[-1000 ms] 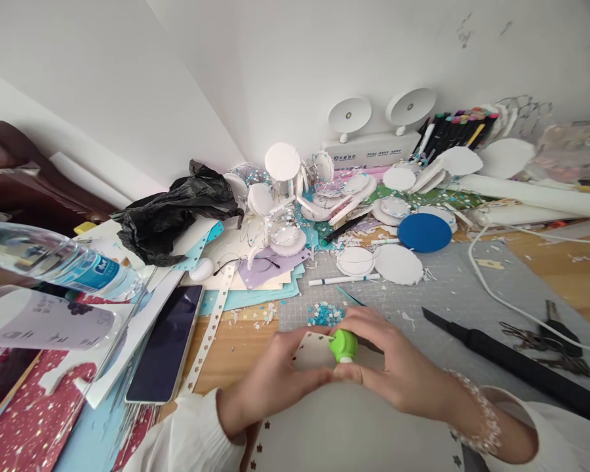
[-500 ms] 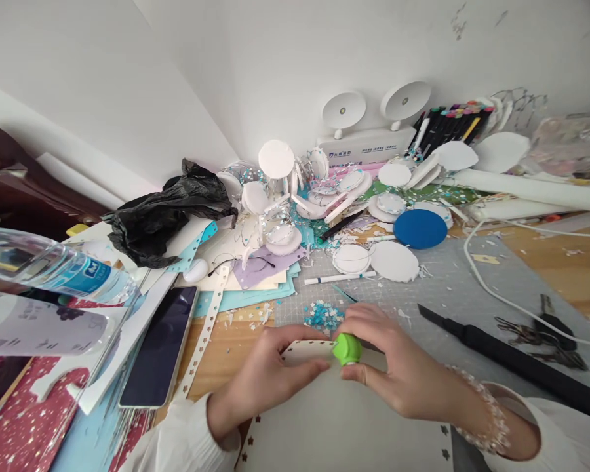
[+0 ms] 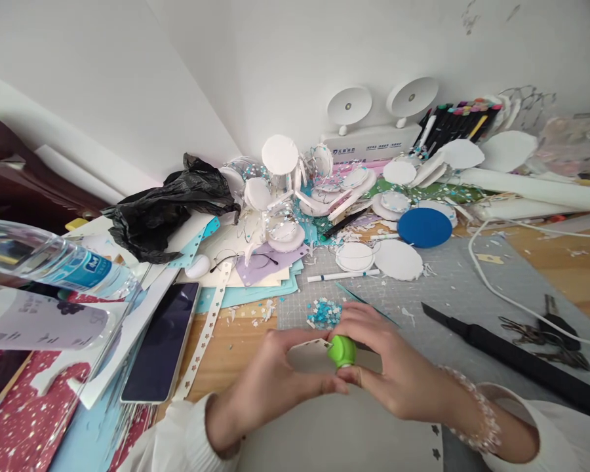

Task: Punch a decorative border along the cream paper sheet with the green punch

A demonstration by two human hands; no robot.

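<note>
My right hand (image 3: 398,370) is closed around a small green craft punch (image 3: 341,352), which sits at the far edge of a cream paper sheet (image 3: 344,432). My left hand (image 3: 270,377) grips the same sheet near its far left corner, fingers behind and thumb in front, with the thumb tip close under the punch. Star-shaped holes run along the sheet's far edge and down its right side. Just beyond the punch lies a small heap of blue and white paper bits (image 3: 324,313). The punch's slot is hidden by my right fingers.
A black-handled tool (image 3: 511,354) and keys (image 3: 555,331) lie on the grey cutting mat (image 3: 442,282) at right. To the left are a phone (image 3: 162,344), a punched paper strip (image 3: 204,341) and a water bottle (image 3: 54,259). White discs (image 3: 398,259) crowd the back.
My left hand has moved right, its thumb now nearer the punch. The sheet and punch have shifted slightly left. The camera view has tilted a little.
</note>
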